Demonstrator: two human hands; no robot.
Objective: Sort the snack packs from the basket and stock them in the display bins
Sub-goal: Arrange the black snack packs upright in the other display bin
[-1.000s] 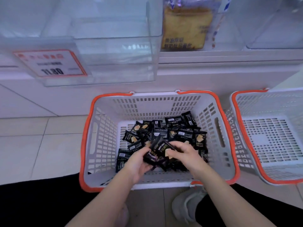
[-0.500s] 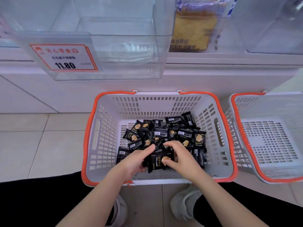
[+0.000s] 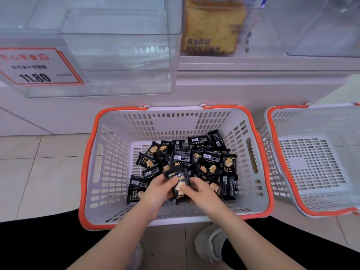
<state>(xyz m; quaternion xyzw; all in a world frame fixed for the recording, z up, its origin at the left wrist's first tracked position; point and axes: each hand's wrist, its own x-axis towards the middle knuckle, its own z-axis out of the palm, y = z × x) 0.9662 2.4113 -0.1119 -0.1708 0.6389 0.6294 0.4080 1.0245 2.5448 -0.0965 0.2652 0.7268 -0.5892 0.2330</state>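
Note:
A white basket with an orange rim [image 3: 109, 172] sits on the floor before me, holding several black snack packs [image 3: 194, 156] in a loose pile. My left hand [image 3: 157, 190] and my right hand [image 3: 200, 193] both grip a small bunch of black packs [image 3: 179, 180] just above the pile's near edge. A clear display bin [image 3: 120, 55] with an orange-framed price card [image 3: 39, 67] hangs on the shelf above and left of the basket; nothing lies in it.
A second white basket with an orange rim [image 3: 315, 160] stands to the right, holding nothing. A bagged loaf of bread [image 3: 212, 28] sits on the shelf behind another clear bin [image 3: 321, 26]. Beige floor tiles lie left; my shoes [image 3: 210, 244] are below.
Both hands have gathered the packs closer together and lifted them slightly. My view has shifted right, so the price card sits further left in the frame.

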